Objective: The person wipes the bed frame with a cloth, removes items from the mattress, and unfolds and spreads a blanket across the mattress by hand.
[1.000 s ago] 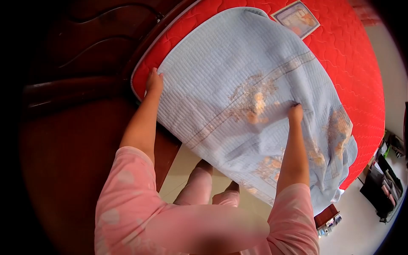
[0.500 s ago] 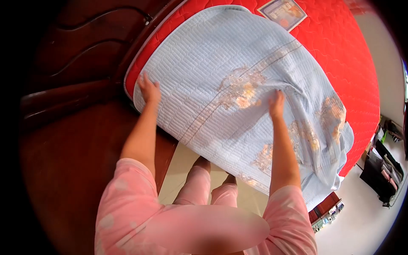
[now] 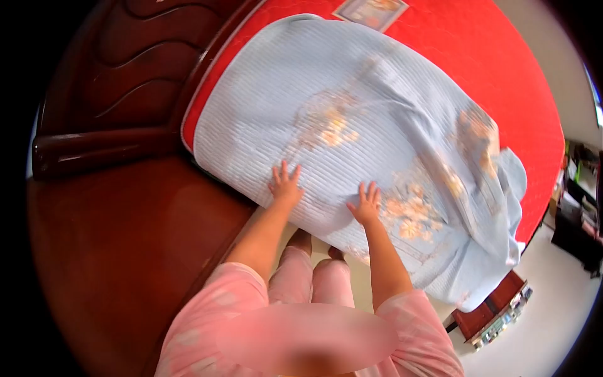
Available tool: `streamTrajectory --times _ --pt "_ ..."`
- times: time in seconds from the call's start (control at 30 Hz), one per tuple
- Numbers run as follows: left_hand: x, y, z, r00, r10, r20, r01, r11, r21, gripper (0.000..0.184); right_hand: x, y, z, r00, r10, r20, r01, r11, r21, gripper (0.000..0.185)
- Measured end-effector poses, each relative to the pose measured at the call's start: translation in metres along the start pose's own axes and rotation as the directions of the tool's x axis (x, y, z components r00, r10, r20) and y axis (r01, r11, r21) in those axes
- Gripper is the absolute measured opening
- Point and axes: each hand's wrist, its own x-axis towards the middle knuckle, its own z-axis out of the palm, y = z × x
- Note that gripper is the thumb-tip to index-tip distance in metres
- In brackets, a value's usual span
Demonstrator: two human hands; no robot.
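A light blue quilted bedspread [image 3: 245,107] with orange and grey flower prints lies over a red mattress [image 3: 465,56]. My left hand [image 3: 286,185] rests on the bedspread near its close edge, fingers spread. To its right, my right hand [image 3: 366,204] also lies on the cloth beside a flower print, its fingers apart. Neither hand holds anything. On the left part the cloth lies fairly flat; toward the right it is bunched into long folds.
A dark wooden headboard [image 3: 144,56] stands at the left, with a brown wooden surface [image 3: 125,232] below it. A flat printed package [image 3: 370,12] lies on the mattress at the top. Dark bags [image 3: 575,232] and a low red-brown box [image 3: 490,314] are at the right.
My left hand has moved right and closer to me over the bedspread. My right hand has come left and closer too, and the folds near it have flattened somewhat.
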Motion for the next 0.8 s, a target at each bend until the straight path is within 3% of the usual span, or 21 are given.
streamTrajectory --times 0.03,0.1,0.13,0.23,0.27,0.37,0.43,0.5,0.57,0.63,0.8 --pt "0.006 0.0 -0.003 1.0 0.011 0.026 -0.012 1.0 0.011 0.073 0.0 0.008 -0.012 0.998 -0.028 0.054 0.026 0.999 0.031 0.078" --pt "0.013 0.003 -0.021 0.992 -0.05 0.118 0.041 0.996 0.077 0.07 0.017 0.051 0.0 0.972 -0.236 -0.012 0.233 0.947 0.221 0.073" --pt "0.028 -0.014 -0.016 1.0 -0.014 0.027 0.014 1.0 0.004 0.068 0.021 0.072 0.001 0.941 -0.333 -0.063 0.336 0.892 0.302 0.07" --pt "-0.012 0.01 -0.031 0.994 0.032 -0.103 -0.058 0.963 -0.263 0.063 -0.012 0.097 -0.025 0.969 -0.198 -0.146 0.241 0.884 0.401 0.063" --pt "-0.038 0.026 -0.04 0.991 0.041 -0.124 -0.083 0.93 -0.358 0.061 -0.027 0.111 -0.022 0.909 -0.265 -0.323 0.348 0.908 0.234 0.056" --pt "-0.073 0.043 0.01 0.936 0.199 -0.291 -0.324 0.81 -0.488 0.056 -0.102 0.141 -0.046 0.976 -0.161 -0.15 0.209 0.886 0.413 0.052" --pt "-0.103 0.056 0.056 0.888 0.312 -0.338 -0.452 0.732 -0.511 0.052 -0.149 0.177 -0.039 0.974 -0.159 -0.163 0.221 0.831 0.51 0.051" --pt "-0.152 0.084 0.084 0.9 0.356 -0.253 -0.436 0.703 -0.562 0.051 -0.201 0.22 -0.031 0.927 -0.163 -0.338 0.335 0.764 0.552 0.046" --pt "-0.2 0.11 0.096 0.84 0.508 -0.19 -0.53 0.695 -0.486 0.052 -0.257 0.256 -0.036 0.963 0.042 -0.267 0.159 0.712 0.684 0.042" --pt "-0.252 0.145 0.089 0.846 0.527 -0.075 -0.498 0.734 -0.462 0.052 -0.311 0.292 -0.039 0.921 0.204 -0.332 0.103 0.696 0.711 0.04" --pt "-0.289 0.182 0.09 0.755 0.656 -0.009 -0.59 0.673 -0.446 0.052 -0.428 0.352 -0.017 0.683 0.587 -0.435 0.111 0.505 0.856 0.036"
